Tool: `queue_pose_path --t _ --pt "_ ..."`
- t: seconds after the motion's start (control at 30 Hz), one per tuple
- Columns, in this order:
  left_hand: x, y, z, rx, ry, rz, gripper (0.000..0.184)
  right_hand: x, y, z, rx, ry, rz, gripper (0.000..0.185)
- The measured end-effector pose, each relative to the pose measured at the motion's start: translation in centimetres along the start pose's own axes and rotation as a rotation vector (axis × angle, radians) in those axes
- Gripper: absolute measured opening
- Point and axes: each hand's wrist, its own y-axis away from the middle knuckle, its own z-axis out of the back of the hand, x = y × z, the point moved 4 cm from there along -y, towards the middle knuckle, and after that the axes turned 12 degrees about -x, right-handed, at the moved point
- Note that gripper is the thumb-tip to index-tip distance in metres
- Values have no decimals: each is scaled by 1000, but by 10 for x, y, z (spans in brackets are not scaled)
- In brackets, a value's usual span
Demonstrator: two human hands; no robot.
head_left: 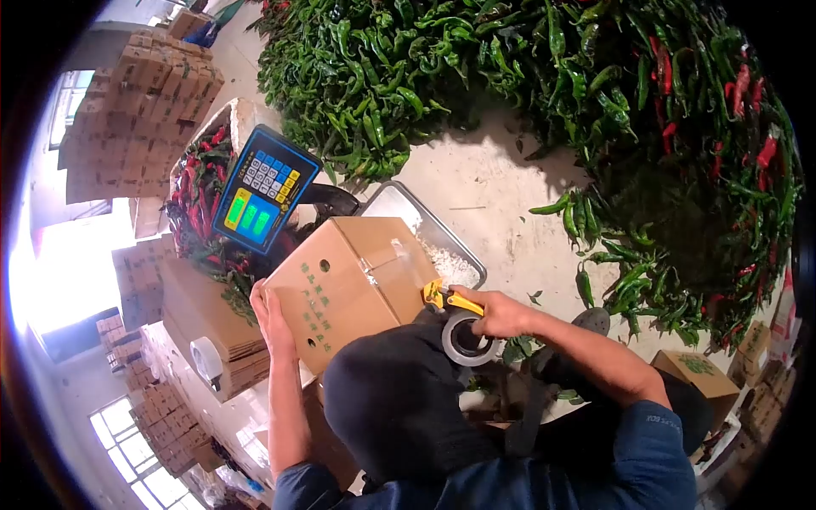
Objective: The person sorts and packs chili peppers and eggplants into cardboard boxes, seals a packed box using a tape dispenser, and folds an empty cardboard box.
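Note:
A closed cardboard box with green print and punched holes sits partly over a metal tray. My left hand grips the box's left edge. In my right hand is a yellow-handled tape dispenser, its head against the box's right edge. A roll of tape hangs on the dispenser. Clear tape shows on the box near its seam. Beside the box stands a scale display with a keypad and lit green digits.
A large heap of green peppers, with red ones at right, spreads over the floor. Red peppers fill a container at left. Flat cardboard carries a spare tape roll. Stacked cartons stand farther off.

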Motion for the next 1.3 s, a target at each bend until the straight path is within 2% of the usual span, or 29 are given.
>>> queue_pose_path --t 0.1,0.17,0.23,0.27,0.3,0.33,0.37,0.47,0.53,0.6,0.67,0.73,0.83,0.87,0.93,0.97,1.0,1.03,1.13,1.2,1.23,1.27,1.3 --pt "10 7 5 -71 41 38 46 -10 2 -12 -100 -30 53 90" --pt "21 22 8 -171 59 48 47 -22 -2 -33 -333 -172 106 89" --pt "57 48 16 -263 -97 -97 49 -12 -19 -31 -502 -235 116 88" --pt "60 61 16 -266 -115 -64 50 3 -39 -13 -515 -240 109 88" --pt "62 74 16 -268 -134 -31 50 12 -66 7 -469 -130 136 81" --pt "45 88 16 -220 -88 101 51 35 -89 30 -441 -201 321 84" --pt "35 95 14 -167 -40 230 52 50 -113 51 -270 -203 206 80" --pt "31 83 8 60 -90 83 56 89 -166 79 -60 -81 233 72" --pt "34 79 11 90 -113 176 58 88 -161 85 27 12 144 70" --pt "44 77 14 107 -110 244 60 38 -150 64 127 248 255 65" --pt "60 76 16 106 -87 279 62 19 -62 43 140 368 359 79" --pt "35 97 6 154 8 412 65 -17 -12 20 110 162 181 85" --pt "-1 146 -12 283 191 615 71 -16 4 16 -140 -13 104 87" --pt "-15 181 -29 392 438 724 73 -8 -4 19 -229 -57 153 87" --pt "-24 208 -65 666 511 673 84 14 -34 43 -368 -59 303 84" --pt "-13 207 -82 710 564 763 89 28 -58 70 -299 8 286 82" --pt "-3 207 -98 751 619 851 94 49 -64 93 -188 -34 162 79" --pt "-15 210 -109 743 638 867 97 58 -73 104 -120 -52 166 75" --pt "-45 216 -116 712 684 907 105 44 -72 107 1 254 209 66" --pt "-43 221 -120 711 726 921 108 15 -33 94 96 210 256 74" --pt "-44 223 -124 721 764 927 107 -18 -26 79 100 167 337 85" --pt "-44 226 -128 731 796 940 107 -3 14 78 129 133 138 86" --pt "-45 229 -131 742 830 951 106 -4 31 72 132 75 60 87"
